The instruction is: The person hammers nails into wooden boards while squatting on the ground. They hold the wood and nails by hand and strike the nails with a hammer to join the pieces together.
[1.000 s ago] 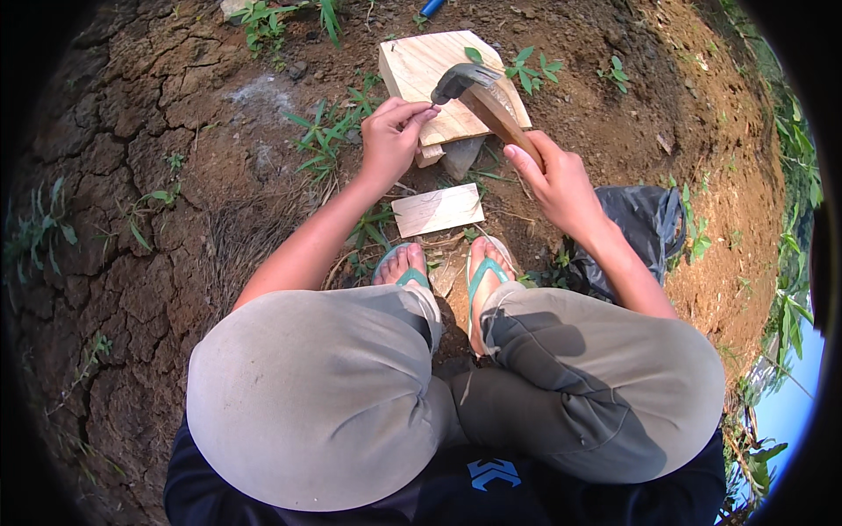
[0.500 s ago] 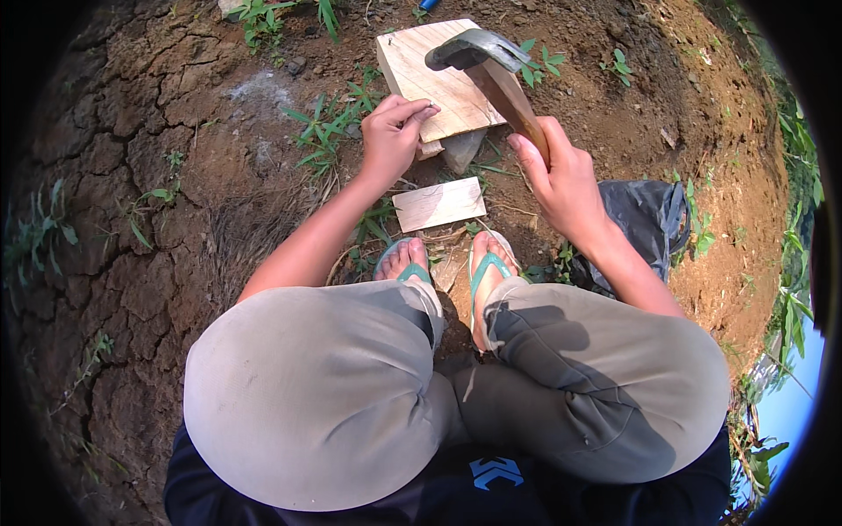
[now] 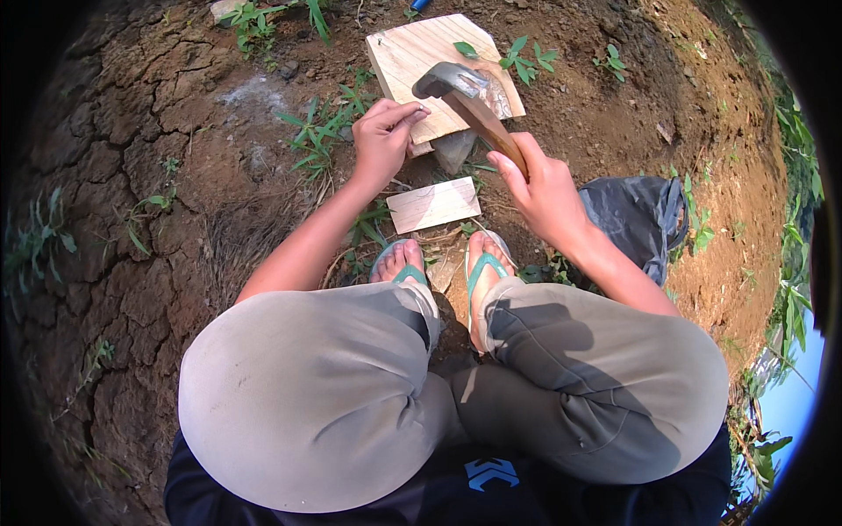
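My right hand (image 3: 548, 188) is wrapped round the wooden handle of a claw hammer (image 3: 478, 110). Its metal head hangs over the pale wooden board (image 3: 408, 53), just right of my left fingertips. At the board's near left edge, my left hand (image 3: 381, 145) pinches a small nail (image 3: 424, 109) between thumb and forefinger; only a tiny part of it shows. Under the board's near edge sits a grey stone (image 3: 454, 151), with a bit of wood beside it. A smaller flat piece of wood (image 3: 434, 205) lies on the ground between the board and my feet.
A black plastic bag (image 3: 638, 219) lies to the right of my right forearm. Green weeds (image 3: 320, 140) grow left of the board and beyond it. Cracked brown soil (image 3: 123, 245) spreads on the left. My sandalled feet (image 3: 484, 263) are close to the small wood piece.
The hammer head has come down and slightly left, nearer to my left fingertips. My left hand keeps its pinch at the board's edge. The whole view has shifted a little.
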Tool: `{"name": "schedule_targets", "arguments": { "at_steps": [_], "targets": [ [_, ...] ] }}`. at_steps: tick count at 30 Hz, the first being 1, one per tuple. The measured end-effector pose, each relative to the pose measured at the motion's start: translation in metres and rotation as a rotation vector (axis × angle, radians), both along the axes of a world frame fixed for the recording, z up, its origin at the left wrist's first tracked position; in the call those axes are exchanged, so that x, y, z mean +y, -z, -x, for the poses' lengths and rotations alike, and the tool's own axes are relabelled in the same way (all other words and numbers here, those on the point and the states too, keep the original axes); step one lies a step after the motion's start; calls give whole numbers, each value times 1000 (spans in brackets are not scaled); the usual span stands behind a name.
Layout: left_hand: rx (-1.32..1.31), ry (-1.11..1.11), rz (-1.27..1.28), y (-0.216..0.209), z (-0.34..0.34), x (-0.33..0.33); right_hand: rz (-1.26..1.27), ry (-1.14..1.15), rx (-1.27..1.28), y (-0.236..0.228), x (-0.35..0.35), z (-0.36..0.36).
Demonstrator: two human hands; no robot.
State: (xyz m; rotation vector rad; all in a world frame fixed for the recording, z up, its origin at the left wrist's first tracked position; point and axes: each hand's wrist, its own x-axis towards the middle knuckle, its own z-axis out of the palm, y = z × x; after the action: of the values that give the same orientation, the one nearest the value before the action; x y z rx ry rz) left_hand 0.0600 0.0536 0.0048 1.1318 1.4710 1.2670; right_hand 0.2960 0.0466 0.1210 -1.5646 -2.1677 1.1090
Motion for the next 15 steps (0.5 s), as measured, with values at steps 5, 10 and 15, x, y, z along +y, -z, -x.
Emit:
{"name": "schedule_targets", "arguments": {
  "at_steps": [5, 10, 15],
  "targets": [
    [12, 35, 30, 2, 1, -1, -11, 27, 24, 4, -4, 0],
    [33, 23, -39, 4, 2, 0, 18, 71, 45, -2, -8, 3],
    [-50, -31, 1, 5, 2, 6, 63, -59, -109, 6, -3, 1]
  ]
}}
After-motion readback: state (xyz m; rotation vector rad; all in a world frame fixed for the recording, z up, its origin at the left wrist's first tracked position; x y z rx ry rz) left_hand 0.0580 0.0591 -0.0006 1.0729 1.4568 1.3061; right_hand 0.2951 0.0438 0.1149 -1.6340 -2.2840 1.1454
